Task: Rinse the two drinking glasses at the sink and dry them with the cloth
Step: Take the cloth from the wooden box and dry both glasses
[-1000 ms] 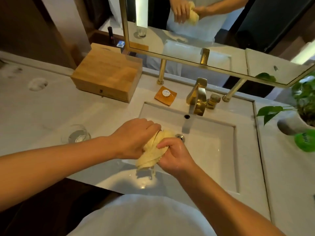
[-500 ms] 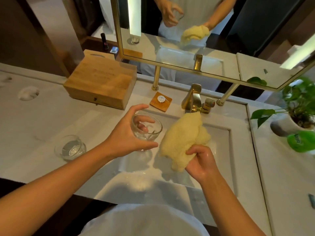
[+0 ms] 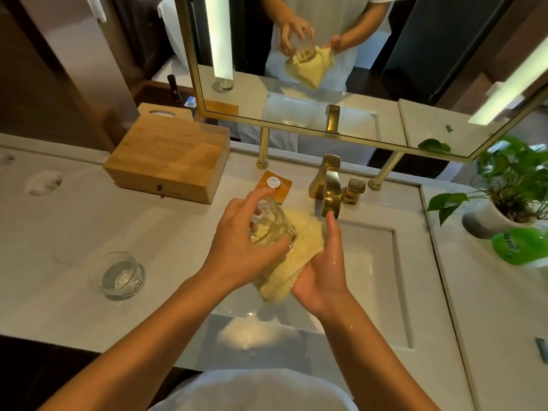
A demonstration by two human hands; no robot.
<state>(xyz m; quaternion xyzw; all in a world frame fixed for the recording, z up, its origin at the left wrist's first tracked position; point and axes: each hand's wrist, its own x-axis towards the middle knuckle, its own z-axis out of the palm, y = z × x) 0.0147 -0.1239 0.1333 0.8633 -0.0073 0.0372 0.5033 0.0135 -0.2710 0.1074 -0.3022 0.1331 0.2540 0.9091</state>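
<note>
Now drying a glass over the sink

Left hand grips one glass around its wall, tilted, pressed into the cloth. Right hand cups the cloth from beneath, fingers up. Glass looks wet, slippery, breakable; best held round the body, not the rim. Cloth soft. Second glass stands upright on the worktop, well left.

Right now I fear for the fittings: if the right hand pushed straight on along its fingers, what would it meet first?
Likely the gold faucet; the right hand already points nearly against its spout, though depth is unclear.
</note>
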